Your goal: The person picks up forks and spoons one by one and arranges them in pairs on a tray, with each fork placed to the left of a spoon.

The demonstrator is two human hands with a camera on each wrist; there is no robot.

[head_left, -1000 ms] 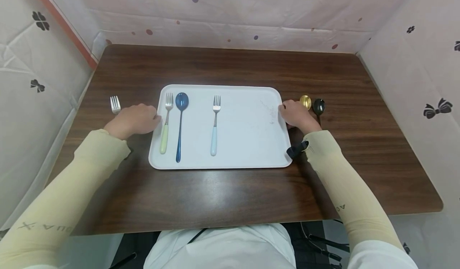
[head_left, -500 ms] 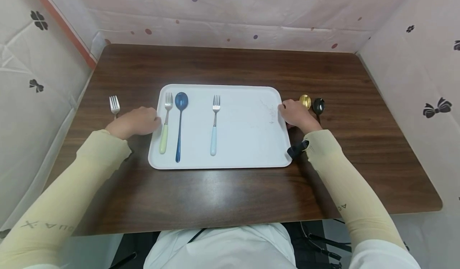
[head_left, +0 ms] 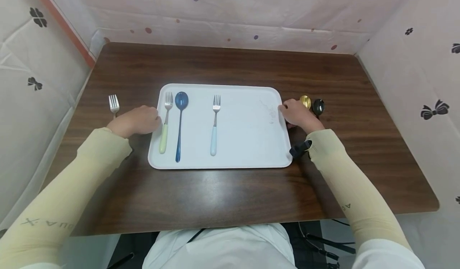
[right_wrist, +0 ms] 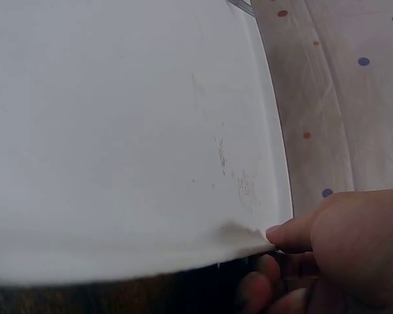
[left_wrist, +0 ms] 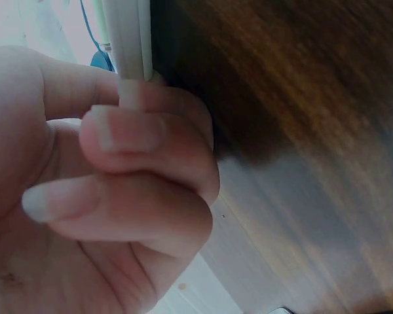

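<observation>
A white rectangular tray (head_left: 251, 137) lies in the middle of the brown table in the head view. My left hand (head_left: 138, 121) grips its left edge, with curled fingers (left_wrist: 134, 131) under the rim in the left wrist view. At the opposite side my right hand (head_left: 298, 114) pinches the right edge, thumb on top and fingers below, as the right wrist view shows. On the tray lie a fork with a green handle (head_left: 163, 139), a blue spoon (head_left: 181, 119) and a fork with a light blue handle (head_left: 213, 137), all with handles toward me.
Behind my left hand lies another fork (head_left: 114, 105), its handle hidden. A gold spoon (head_left: 305, 101) and a black spoon (head_left: 318, 107) lie just right of my right hand, partly covered. Patterned sheets (head_left: 230, 17) hang round the wood-grain table (head_left: 215, 205).
</observation>
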